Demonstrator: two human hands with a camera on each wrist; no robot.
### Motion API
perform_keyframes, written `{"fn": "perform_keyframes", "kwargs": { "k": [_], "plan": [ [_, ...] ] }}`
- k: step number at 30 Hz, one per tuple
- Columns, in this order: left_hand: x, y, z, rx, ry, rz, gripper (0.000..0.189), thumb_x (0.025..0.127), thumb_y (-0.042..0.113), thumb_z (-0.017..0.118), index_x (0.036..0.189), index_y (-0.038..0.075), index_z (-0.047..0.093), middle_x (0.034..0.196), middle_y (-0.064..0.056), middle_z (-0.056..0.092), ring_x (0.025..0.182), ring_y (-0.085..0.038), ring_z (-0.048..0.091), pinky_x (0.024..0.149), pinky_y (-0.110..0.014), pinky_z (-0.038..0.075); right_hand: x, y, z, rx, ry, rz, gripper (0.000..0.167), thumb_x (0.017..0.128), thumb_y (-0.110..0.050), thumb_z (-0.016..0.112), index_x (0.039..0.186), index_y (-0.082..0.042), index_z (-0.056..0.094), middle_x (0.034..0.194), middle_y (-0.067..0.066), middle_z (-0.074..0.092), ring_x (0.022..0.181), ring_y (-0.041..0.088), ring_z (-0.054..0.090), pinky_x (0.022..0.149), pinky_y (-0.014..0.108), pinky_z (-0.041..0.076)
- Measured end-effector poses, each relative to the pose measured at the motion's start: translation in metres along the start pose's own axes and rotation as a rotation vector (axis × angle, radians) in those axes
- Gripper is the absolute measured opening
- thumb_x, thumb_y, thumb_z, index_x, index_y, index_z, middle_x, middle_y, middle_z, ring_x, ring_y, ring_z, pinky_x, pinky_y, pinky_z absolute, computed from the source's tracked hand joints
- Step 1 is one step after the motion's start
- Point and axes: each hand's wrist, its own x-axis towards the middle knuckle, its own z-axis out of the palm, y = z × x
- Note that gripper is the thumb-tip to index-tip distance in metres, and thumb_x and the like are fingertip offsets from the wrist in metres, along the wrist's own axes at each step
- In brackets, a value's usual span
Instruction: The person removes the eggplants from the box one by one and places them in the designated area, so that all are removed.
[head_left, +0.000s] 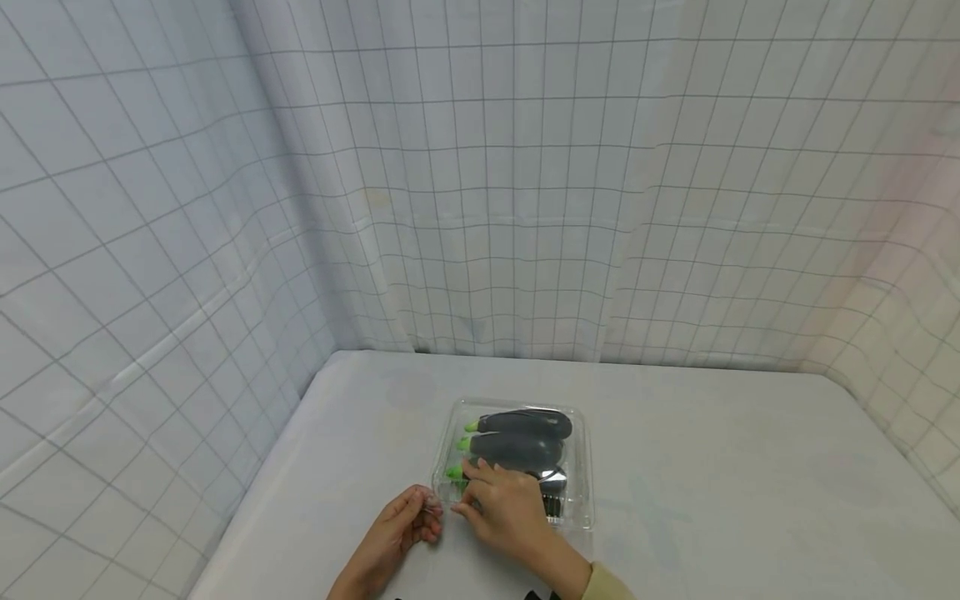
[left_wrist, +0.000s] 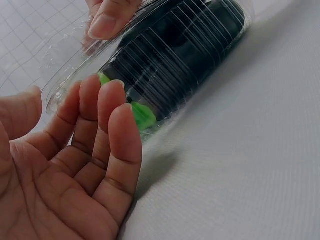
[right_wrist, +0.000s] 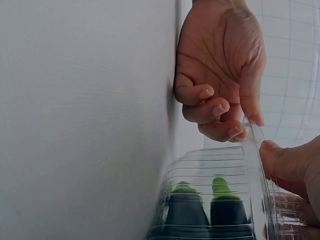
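Note:
A clear plastic clamshell box point(head_left: 588, 500) lies on the white table, with dark eggplants point(head_left: 517, 448) with green stem ends inside. At its near left corner, my left hand point(head_left: 401, 521) pinches the rim between thumb and index finger; the other fingers are curled loosely in the left wrist view. Close beside it, my right hand point(head_left: 506, 508) reaches over the near side, thumb and index finger pinching the lid's edge while other fingers extend over the lid. The right wrist view shows the ribbed box wall point(right_wrist: 220, 160) and both thumbs at the rim. My right palm hides part of the nearest eggplant.
White table cloth point(head_left: 720, 467) stretches out to the right of the box. Grid-patterned white curtains point(head_left: 525, 208) hang behind the table and along both sides. A pale yellow sleeve point(head_left: 606, 583) shows at the right wrist.

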Motion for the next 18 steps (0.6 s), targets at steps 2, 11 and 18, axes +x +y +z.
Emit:
{"fn": "perform_keyframes", "kwargs": {
  "k": [2,11,18],
  "plan": [
    [-0.0002,-0.0001,-0.0004,0.003,-0.003,-0.007,0.029,0.106,0.030,0.032,0.107,0.010,0.052,0.101,-0.004,0.055,0.086,-0.011,0.056,0.076,-0.027,0.050,0.0000,-0.0001,0.0009,0.008,0.009,-0.001,0.019,0.073,-0.036,0.081,0.068,-0.023,0.069,0.110,0.000,0.068,0.093,0.018,0.066,0.072,0.032,0.055],
    [0.0003,-0.0012,-0.0035,0.006,-0.038,-0.001,0.031,0.106,0.030,0.032,0.111,0.006,0.051,0.104,-0.005,0.054,0.088,-0.012,0.056,0.078,-0.027,0.050,-0.0019,0.0006,0.0023,-0.011,0.044,-0.018,0.022,0.074,-0.034,0.081,0.071,-0.022,0.063,0.107,0.001,0.069,0.091,0.017,0.067,0.071,0.032,0.054],
    [0.0001,-0.0032,-0.0042,0.025,-0.040,0.009,0.026,0.105,0.021,0.035,0.114,0.000,0.047,0.106,-0.007,0.054,0.089,-0.011,0.056,0.079,-0.027,0.050,-0.0013,0.0000,0.0021,-0.034,0.068,-0.041,0.023,0.074,-0.033,0.081,0.072,-0.021,0.061,0.106,0.001,0.069,0.090,0.017,0.067,0.070,0.032,0.054]
  ]
}}
